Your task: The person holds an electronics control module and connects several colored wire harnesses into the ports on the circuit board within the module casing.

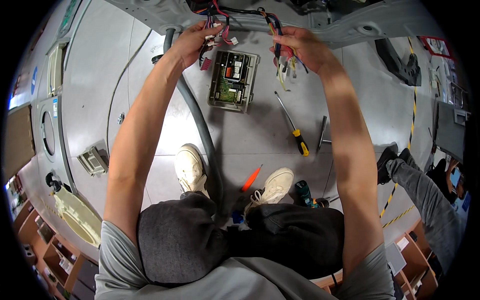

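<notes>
Both my arms reach forward to wiring that hangs from a grey metal frame [295,24]. My left hand [192,42] is closed around a bundle of wires with white plugs [233,41] and a red plug [205,63]. In my right hand [305,47] is a second wire bundle [276,27], pinched between thumb and fingers; its loose ends and small connectors [285,70] dangle below. On the floor between my hands lies a green circuit board [227,92] in a grey plastic housing [215,102].
A screwdriver [298,137], a T-shaped metal tool [322,134], an orange pen-like tool [251,179] and a cordless drill [306,192] lie on the floor. A grey hose [195,102] runs past my left shoe. At right stands another person's leg [425,185], near yellow-black tape [412,120].
</notes>
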Available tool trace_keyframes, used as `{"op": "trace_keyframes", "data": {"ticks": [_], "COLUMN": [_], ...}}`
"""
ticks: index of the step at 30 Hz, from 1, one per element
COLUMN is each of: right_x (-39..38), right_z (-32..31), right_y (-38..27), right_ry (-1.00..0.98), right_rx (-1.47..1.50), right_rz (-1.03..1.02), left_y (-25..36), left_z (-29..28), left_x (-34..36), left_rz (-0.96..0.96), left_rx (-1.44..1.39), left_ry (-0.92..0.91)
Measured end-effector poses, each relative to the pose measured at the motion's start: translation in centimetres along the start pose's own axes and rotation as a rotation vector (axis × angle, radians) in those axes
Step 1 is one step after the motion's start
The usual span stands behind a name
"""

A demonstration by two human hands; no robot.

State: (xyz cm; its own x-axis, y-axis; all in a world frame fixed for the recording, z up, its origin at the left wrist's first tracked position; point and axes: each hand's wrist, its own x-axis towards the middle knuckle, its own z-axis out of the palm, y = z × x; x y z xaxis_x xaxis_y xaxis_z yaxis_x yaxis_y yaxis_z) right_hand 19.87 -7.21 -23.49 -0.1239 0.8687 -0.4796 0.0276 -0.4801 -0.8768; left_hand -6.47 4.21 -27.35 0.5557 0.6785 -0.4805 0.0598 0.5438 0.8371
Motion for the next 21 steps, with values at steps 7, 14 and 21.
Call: {"op": "trace_keyframes", "data": {"ticks": [7, 14, 21], "right_x": [-0.2, -0.8, 0.0], "right_z": [-0.5, -2.4, -2.0], "right_y": [0.1, -1.7, 2.0], "right_ry": [0.048, 0.274, 0.447], "right_rx": [-0.224, -0.547, -0.934], "right_rz": [-0.018, -0.009, -0.178], "left_y": [-0.3, 0.0, 0.1], "left_z": [-0.1, -0.1, -0.1], "left_x": [0.0, 0.0, -0.7], "left_rz": [0.028, 0.077, 0.011], "left_rx": [-0.027, -0.019, -0.093], "left_ry": [-0.060, -0.091, -0.181]}}
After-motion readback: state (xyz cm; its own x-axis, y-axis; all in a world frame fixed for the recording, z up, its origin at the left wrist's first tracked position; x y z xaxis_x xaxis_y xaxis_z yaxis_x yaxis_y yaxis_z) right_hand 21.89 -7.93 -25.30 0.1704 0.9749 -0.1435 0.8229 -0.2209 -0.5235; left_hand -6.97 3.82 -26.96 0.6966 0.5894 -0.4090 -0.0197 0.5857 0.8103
